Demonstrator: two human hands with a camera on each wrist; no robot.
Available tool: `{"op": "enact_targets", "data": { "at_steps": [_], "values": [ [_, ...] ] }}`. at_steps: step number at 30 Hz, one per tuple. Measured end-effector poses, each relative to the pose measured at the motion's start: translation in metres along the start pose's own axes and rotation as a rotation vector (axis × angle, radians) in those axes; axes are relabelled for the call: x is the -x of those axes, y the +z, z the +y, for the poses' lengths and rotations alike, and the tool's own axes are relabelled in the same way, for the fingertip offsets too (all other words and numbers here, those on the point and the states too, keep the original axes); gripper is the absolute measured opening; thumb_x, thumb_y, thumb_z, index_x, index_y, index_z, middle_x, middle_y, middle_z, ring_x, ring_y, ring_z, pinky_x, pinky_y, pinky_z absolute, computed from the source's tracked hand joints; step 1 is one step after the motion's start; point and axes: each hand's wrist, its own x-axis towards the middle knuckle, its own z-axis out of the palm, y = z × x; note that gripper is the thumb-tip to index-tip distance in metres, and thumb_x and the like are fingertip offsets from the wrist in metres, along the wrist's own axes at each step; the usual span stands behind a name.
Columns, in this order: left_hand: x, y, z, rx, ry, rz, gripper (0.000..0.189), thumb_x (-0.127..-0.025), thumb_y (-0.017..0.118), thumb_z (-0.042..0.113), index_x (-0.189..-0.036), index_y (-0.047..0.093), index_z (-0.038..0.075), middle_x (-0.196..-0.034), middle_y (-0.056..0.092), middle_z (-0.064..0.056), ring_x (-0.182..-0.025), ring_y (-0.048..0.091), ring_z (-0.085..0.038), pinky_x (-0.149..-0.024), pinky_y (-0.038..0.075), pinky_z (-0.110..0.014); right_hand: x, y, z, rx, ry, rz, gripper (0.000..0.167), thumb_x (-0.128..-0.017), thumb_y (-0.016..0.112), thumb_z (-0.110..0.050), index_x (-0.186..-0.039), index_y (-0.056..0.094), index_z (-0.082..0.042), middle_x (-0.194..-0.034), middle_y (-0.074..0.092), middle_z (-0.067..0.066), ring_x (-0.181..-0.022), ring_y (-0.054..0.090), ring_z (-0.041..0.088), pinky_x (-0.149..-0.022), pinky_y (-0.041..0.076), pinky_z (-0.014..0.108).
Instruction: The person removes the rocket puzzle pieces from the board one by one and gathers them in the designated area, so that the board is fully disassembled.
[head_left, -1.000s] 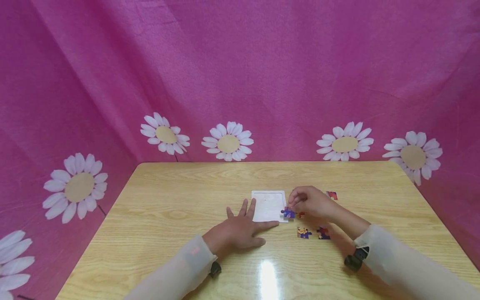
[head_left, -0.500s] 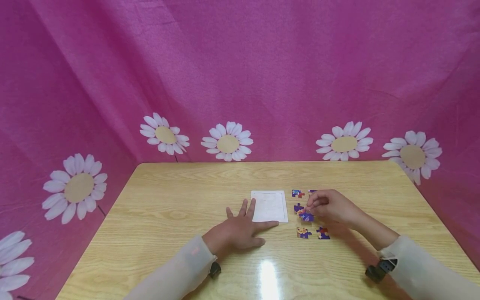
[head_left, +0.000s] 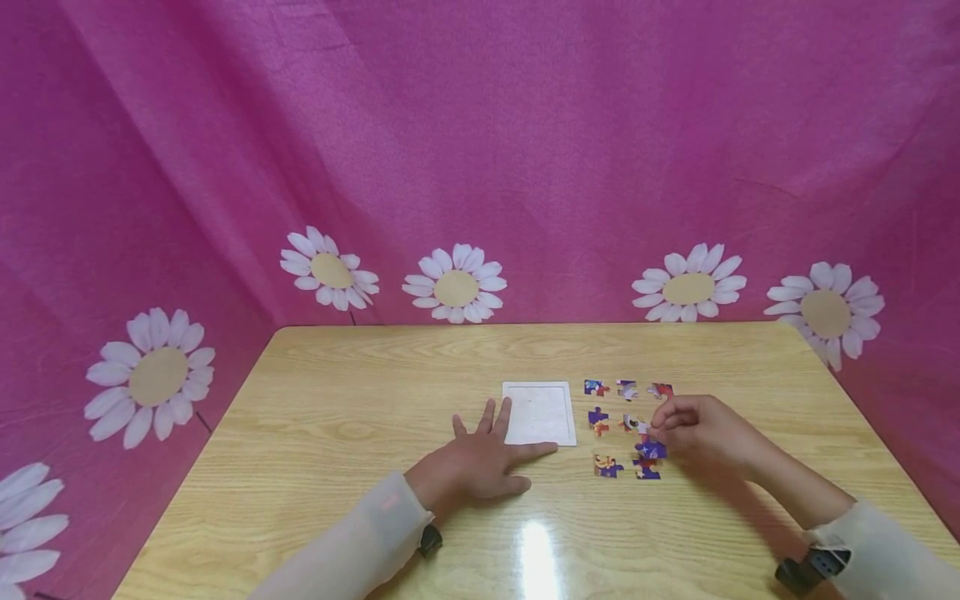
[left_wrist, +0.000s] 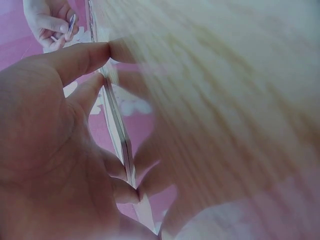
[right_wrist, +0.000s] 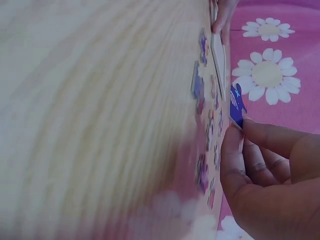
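My left hand [head_left: 483,458] rests on the table with its fingers spread, fingertips at the left side and front edge of a white square puzzle tray [head_left: 538,412]. Thumb and fingertips of my right hand [head_left: 701,429] pinch a purple jigsaw puzzle piece [right_wrist: 236,104] by one corner. In the head view this piece overlaps the front right of the loose pieces. Loose puzzle pieces lie in rough rows right of the tray, among them a blue and red piece [head_left: 596,387], a purple and orange piece [head_left: 597,421] and a yellow and purple piece [head_left: 607,466].
The light wooden table [head_left: 360,400] reaches back to a pink curtain [head_left: 480,150] printed with white daisies. More pieces, such as a dark red and purple piece [head_left: 647,468], lie near my right hand. Light glares off the tabletop toward the front.
My right hand has moved right, carrying the purple puzzle piece from the tray's right edge across the loose pieces, which now show more fully. The left hand has stayed in place.
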Motion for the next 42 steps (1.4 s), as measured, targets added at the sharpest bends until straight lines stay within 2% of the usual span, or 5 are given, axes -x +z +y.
{"op": "enact_targets", "data": {
  "at_steps": [7,19,26,31,42],
  "values": [
    [0.0,0.0,0.0,-0.003,-0.001,0.0,0.06,-0.103,0.052,0.052,-0.153,0.022,0.066,-0.171,-0.006,-0.023,-0.156,-0.007,-0.047,-0.108,0.006,-0.086,0.013,-0.008,0.011,-0.034,-0.02,-0.026,0.019,-0.095,0.068,0.002,-0.11,0.063,0.014,-0.103,0.075,0.018,-0.091,0.071,0.009,-0.076,0.059,0.026],
    [0.001,0.0,-0.001,-0.007,-0.001,0.0,0.06,-0.103,0.052,0.052,-0.153,0.022,0.066,-0.171,-0.007,-0.023,-0.156,-0.007,-0.047,-0.108,0.005,-0.086,0.024,-0.014,0.026,0.022,-0.002,-0.015,0.016,-0.094,0.067,0.006,-0.107,0.063,0.014,-0.099,0.072,0.018,-0.085,0.067,0.008,-0.073,0.058,0.025],
    [0.001,-0.001,-0.002,-0.003,-0.004,-0.012,0.06,-0.103,0.052,0.052,-0.153,0.022,0.066,-0.171,-0.007,-0.023,-0.156,-0.008,-0.047,-0.108,0.005,-0.085,0.025,-0.009,0.024,0.155,0.016,0.048,0.01,-0.092,0.067,0.009,-0.101,0.067,0.007,-0.094,0.071,0.012,-0.082,0.064,0.011,-0.068,0.056,0.024],
    [0.0,-0.002,-0.003,-0.004,-0.006,-0.018,0.061,-0.103,0.053,0.052,-0.153,0.022,0.067,-0.171,-0.006,-0.023,-0.156,-0.007,-0.047,-0.108,0.006,-0.085,0.024,-0.003,0.02,0.281,0.022,0.111,0.013,-0.09,0.068,0.013,-0.095,0.069,0.001,-0.09,0.07,0.006,-0.081,0.062,0.016,-0.065,0.053,0.024],
    [0.001,-0.002,-0.007,0.015,0.01,-0.002,0.061,-0.102,0.055,0.051,-0.153,0.024,0.066,-0.171,-0.006,-0.024,-0.156,-0.005,-0.049,-0.107,0.007,-0.086,0.021,0.001,0.02,0.367,0.023,0.151,0.018,-0.086,0.071,0.012,-0.095,0.068,-0.004,-0.087,0.068,0.002,-0.079,0.06,0.017,-0.063,0.051,0.024]
  ]
}}
